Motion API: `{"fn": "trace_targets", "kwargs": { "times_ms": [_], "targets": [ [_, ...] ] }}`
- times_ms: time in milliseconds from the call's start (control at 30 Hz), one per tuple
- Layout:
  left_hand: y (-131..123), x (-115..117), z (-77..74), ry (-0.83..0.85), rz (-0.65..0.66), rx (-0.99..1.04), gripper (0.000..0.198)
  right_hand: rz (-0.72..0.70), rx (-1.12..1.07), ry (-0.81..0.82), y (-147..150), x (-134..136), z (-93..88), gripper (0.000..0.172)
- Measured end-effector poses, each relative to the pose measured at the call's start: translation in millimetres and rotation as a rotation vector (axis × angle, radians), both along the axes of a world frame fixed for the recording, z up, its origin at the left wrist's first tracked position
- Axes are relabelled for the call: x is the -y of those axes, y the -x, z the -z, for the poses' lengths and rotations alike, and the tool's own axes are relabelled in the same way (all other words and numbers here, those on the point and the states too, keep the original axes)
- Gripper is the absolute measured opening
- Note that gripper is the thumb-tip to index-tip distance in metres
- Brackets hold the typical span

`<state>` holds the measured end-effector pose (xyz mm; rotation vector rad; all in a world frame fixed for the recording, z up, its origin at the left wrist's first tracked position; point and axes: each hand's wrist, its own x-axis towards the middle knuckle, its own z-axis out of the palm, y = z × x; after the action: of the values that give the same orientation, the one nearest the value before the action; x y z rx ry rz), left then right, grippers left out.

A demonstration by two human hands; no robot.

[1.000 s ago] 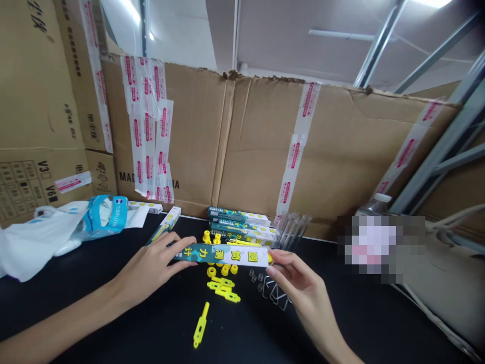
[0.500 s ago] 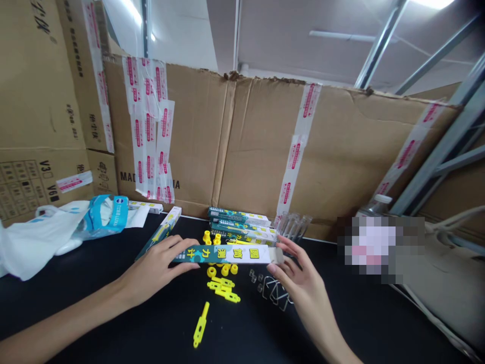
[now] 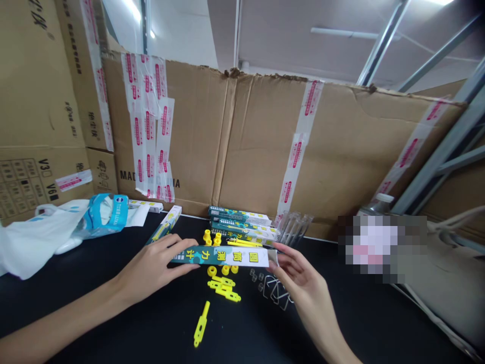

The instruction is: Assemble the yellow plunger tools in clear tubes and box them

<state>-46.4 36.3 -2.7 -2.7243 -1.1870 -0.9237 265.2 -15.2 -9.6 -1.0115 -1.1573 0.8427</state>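
A long slim cardboard box [image 3: 227, 256], green at one end and white at the other with yellow characters, is held level above the black table. My left hand [image 3: 168, 258] is closed round its green end, thumb below and fingers above. At the white end, my right hand [image 3: 293, 268] has its thumb and fingers at the end flap [image 3: 273, 258], pinching about it. Beneath and behind the box lie yellow caps [image 3: 225, 270] and yellow slotted pieces [image 3: 223, 289]. One yellow slotted rod [image 3: 202, 323] lies apart nearer me.
Similar boxes [image 3: 242, 217] lie stacked at the back, beside clear tubes [image 3: 293, 227]. Bent wire hooks [image 3: 277, 292] and small clear pieces [image 3: 260, 286] are near my right hand. A tissue pack [image 3: 108, 212] sits left; a bag [image 3: 450, 283] stands right. Cardboard [image 3: 257, 151] walls the back.
The flap at the box's white end sticks out less and is bent inward under my right fingers. My left hand keeps its hold; the box has barely moved.
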Motion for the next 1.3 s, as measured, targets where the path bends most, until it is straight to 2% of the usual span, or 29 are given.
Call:
{"fn": "trace_targets", "kwargs": {
  "times_ms": [200, 467, 667, 933, 1300],
  "targets": [
    [-1.0, 2.5, 1.0, -0.040, 0.000, -0.016, 0.036, -0.032, 0.084, -0.010, 6.2, 7.2, -2.2, 0.039],
    [-0.6, -0.5, 2.0, -0.075, 0.012, -0.028, 0.035, -0.012, 0.002, 0.024, 1.5, 0.9, -3.2, 0.042],
    [-0.2, 0.5, 1.1, -0.135, 0.021, -0.035, 0.036, -0.054, -0.001, 0.066, -1.4, 1.0, -3.8, 0.029],
    [2.3, 2.8, 5.8, -0.275, 0.076, -0.071, 0.035, -0.053, 0.063, 0.016, 1.6, 2.7, -3.0, 0.024],
    [3.3, 8.0, -0.6, -0.497, 0.041, -0.123, 0.030, -0.177, 0.200, -0.103, -1.6, 10.3, 0.6, 0.027]
  ]
}}
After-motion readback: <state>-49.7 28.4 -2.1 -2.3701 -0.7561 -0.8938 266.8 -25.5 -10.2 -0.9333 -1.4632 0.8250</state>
